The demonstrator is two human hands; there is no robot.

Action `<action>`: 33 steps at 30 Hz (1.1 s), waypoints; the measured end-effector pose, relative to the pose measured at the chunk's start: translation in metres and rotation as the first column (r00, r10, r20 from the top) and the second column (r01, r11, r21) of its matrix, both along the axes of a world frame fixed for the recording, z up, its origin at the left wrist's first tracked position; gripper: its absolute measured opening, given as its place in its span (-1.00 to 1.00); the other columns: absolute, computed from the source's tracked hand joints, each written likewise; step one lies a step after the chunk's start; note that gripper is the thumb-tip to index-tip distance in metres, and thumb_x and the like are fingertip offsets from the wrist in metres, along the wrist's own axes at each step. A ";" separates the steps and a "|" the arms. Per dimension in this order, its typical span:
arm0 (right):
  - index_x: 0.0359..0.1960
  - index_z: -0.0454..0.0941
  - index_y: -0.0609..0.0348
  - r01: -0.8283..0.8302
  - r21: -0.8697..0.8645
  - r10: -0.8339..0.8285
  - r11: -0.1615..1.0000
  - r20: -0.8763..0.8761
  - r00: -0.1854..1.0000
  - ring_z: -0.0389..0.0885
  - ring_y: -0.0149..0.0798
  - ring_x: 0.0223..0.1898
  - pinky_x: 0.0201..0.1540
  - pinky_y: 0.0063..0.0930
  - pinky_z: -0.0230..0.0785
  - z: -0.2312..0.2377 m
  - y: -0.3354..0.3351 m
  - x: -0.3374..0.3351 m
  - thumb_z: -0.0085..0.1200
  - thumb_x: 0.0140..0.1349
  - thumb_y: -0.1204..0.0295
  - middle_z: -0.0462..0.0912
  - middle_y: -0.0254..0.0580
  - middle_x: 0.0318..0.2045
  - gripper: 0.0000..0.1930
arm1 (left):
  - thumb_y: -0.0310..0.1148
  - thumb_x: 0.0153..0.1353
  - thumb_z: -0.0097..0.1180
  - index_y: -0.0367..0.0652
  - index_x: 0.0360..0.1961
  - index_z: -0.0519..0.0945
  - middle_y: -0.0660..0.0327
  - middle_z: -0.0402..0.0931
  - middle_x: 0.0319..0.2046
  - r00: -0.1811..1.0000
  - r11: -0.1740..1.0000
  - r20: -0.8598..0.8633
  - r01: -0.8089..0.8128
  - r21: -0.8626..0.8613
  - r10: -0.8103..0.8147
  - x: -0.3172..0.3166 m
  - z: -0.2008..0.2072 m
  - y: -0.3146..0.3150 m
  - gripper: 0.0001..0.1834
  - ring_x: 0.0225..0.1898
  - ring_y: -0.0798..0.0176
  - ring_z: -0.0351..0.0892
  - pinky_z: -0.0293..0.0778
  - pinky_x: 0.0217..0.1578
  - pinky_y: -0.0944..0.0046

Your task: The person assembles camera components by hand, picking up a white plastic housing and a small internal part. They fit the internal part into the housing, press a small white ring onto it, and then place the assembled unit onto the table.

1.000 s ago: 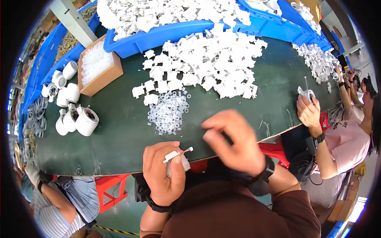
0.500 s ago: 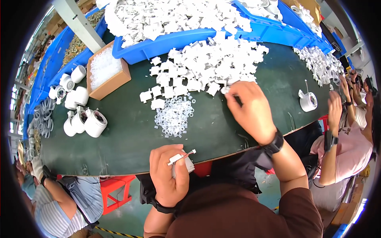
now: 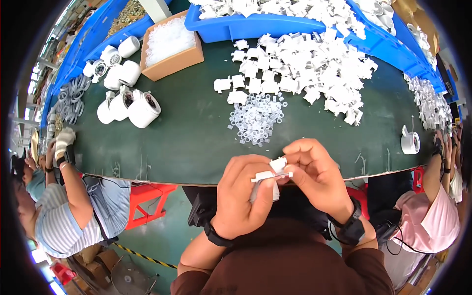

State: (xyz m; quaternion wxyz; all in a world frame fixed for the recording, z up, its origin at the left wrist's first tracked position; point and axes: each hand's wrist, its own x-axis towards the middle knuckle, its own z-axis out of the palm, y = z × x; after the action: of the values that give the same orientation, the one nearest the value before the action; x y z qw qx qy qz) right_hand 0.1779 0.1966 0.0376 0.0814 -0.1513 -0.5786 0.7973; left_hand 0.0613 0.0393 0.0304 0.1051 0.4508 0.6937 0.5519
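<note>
My left hand (image 3: 242, 194) is closed round a white plastic housing (image 3: 272, 192). A short white stub (image 3: 263, 176) sticks out of it beside my thumb, with a thin wire ending in a small white plug. Close against it, my right hand (image 3: 317, 177) pinches a small white plastic bracket (image 3: 278, 164), its fingertips almost meeting the left ones. Both hands are just over the table's near edge. Beyond them lie a heap of clear plastic rings (image 3: 256, 120) and a large pile of white brackets (image 3: 305, 64).
White round housings (image 3: 144, 109) stand at the left near a cardboard box (image 3: 173, 65) of clear pieces. Blue bins (image 3: 221, 30) line the far side. A single white housing (image 3: 410, 142) and more white parts (image 3: 427, 101) are at the right. Co-workers sit on both sides.
My right hand has drawn back from the bracket pile to my left hand, bringing a white bracket. My left hand still holds the housing. The view has shifted, so the table appears higher.
</note>
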 end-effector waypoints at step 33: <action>0.19 0.59 0.31 0.154 0.424 -0.080 0.893 -0.188 0.979 0.64 -0.37 -0.05 0.05 -0.49 0.47 0.002 -0.043 -0.024 0.23 0.21 0.76 0.67 -0.19 -0.12 -0.53 | -0.29 0.34 -0.12 -0.33 0.06 0.59 0.02 0.61 -0.04 0.926 0.960 -0.265 -0.281 -0.007 0.269 -0.001 -0.008 -0.009 -0.58 -0.15 -0.06 0.51 0.41 -0.06 0.04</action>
State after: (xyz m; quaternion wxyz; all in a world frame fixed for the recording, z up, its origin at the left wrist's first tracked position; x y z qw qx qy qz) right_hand 0.1540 0.1531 0.0396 0.2090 -0.0975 -0.7232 0.6510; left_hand 0.0606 0.0305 0.0226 -0.0555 0.4156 0.7699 0.4810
